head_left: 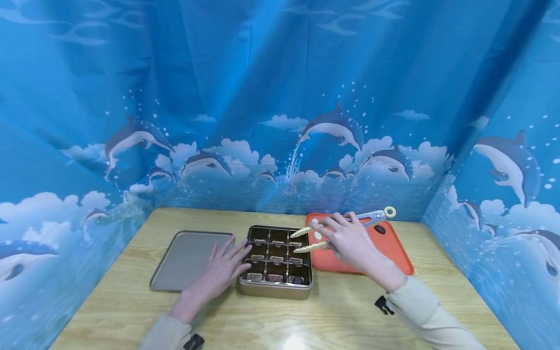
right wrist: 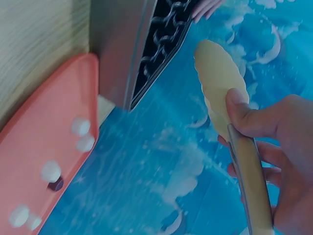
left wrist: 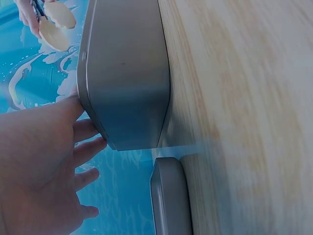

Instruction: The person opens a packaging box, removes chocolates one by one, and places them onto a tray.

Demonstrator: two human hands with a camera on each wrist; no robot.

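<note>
Tongs sit gripped in my right hand; left fingers lie straight against the tin at nine o'clock; only the right wrist view shows white pieces on the board.

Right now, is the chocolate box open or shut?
Open. The box shows its dark compartments from above, and its lid lies flat on the table beside it, by the left hand.

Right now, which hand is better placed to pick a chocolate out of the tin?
Right. The right hand grips the tongs, tips over the tin; the left hand only rests flat against the tin's side.
</note>
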